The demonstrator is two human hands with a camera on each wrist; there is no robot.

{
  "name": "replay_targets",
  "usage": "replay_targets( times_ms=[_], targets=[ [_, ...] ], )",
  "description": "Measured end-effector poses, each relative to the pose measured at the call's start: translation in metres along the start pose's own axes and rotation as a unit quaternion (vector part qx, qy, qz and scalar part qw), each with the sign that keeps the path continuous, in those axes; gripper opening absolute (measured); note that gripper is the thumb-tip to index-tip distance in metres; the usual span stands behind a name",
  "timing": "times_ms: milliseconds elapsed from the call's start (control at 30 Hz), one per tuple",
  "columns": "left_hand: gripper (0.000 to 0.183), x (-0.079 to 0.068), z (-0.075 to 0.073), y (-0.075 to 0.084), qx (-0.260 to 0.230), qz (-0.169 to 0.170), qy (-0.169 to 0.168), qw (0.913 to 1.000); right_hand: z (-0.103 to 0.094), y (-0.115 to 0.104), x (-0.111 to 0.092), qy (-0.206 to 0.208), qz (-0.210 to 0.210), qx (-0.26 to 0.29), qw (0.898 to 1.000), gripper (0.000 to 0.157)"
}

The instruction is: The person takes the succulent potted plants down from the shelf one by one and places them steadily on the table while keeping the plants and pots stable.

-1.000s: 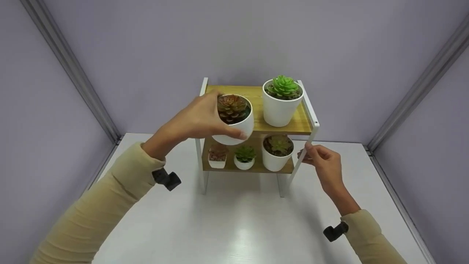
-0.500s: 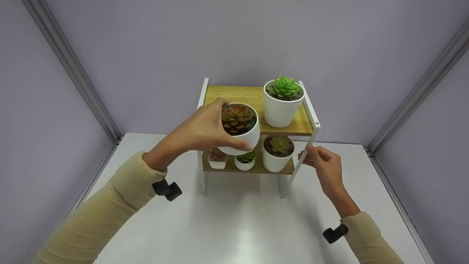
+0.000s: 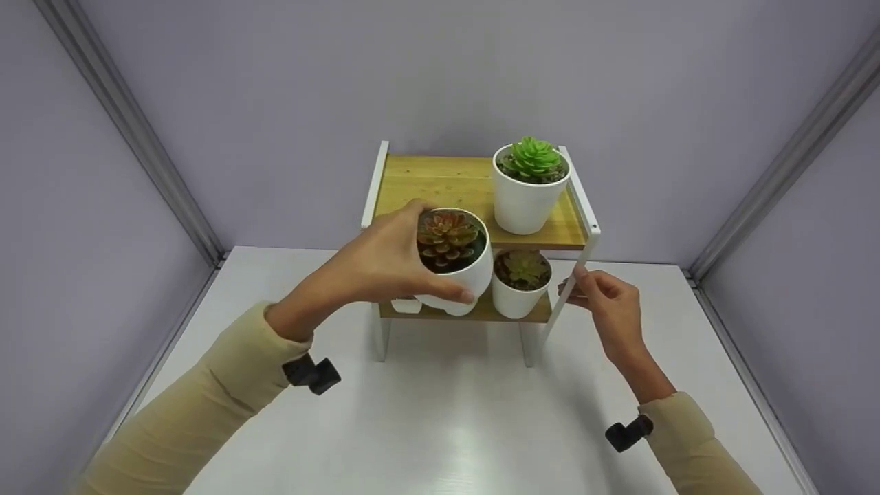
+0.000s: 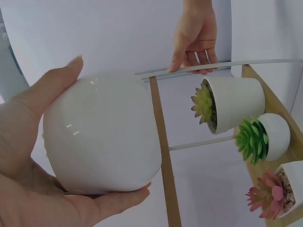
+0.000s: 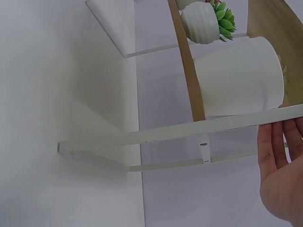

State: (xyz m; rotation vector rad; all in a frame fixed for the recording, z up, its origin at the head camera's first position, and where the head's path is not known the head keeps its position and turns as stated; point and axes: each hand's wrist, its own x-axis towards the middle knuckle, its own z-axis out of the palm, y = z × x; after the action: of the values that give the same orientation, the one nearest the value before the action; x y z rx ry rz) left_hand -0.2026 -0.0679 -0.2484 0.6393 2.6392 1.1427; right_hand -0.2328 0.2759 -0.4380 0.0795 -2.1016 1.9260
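My left hand (image 3: pixel 385 258) grips a rounded white pot (image 3: pixel 476 275) with a reddish-brown succulent (image 3: pixel 447 239), thumb in front and fingers mostly hidden behind. The pot is in the air before the front edge of the upper wooden shelf (image 3: pixel 433 180). My right hand (image 3: pixel 614 313) holds the right front post (image 3: pixel 555 313) of the white-framed stand between thumb and fingers. On the upper shelf's right side stands a white pot (image 3: pixel 526 206) with a bright green succulent. Below it is another white pot (image 3: pixel 517 301) with a dull green succulent.
The lower shelf also carries a small round pot (image 4: pixel 276 137) with a green succulent and a square pot (image 4: pixel 293 184) with a pink one. In the head view the held pot covers them mostly. The stand is on a white table (image 3: pixel 440 426) before a pale wall (image 3: pixel 440 75).
My left hand has brought the reddish-brown succulent's pot down the view, slightly right, from over the upper shelf's front edge. It now covers much of the small pots. The right hand stays on the post.
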Motion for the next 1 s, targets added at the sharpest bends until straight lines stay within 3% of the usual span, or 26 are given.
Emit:
replay_targets(
  times_ms=[200, 400, 1000],
  targets=[
    [0.106, -0.007, 0.007, 0.0, 0.013, 0.023, 0.008, 0.9996, 0.001, 0.0, -0.001, 0.004, -0.001, 0.004, 1.0, 0.042],
    [0.109, -0.013, 0.011, 0.0, 0.019, 0.018, 0.0, 0.9997, 0.004, 0.0, -0.002, 0.007, -0.005, 0.024, 1.0, 0.038],
    [0.116, -0.02, 0.02, -0.011, 0.026, 0.002, -0.002, 0.9997, 0.0, 0.002, -0.003, 0.005, 0.003, 0.006, 1.0, 0.042]
  ],
)
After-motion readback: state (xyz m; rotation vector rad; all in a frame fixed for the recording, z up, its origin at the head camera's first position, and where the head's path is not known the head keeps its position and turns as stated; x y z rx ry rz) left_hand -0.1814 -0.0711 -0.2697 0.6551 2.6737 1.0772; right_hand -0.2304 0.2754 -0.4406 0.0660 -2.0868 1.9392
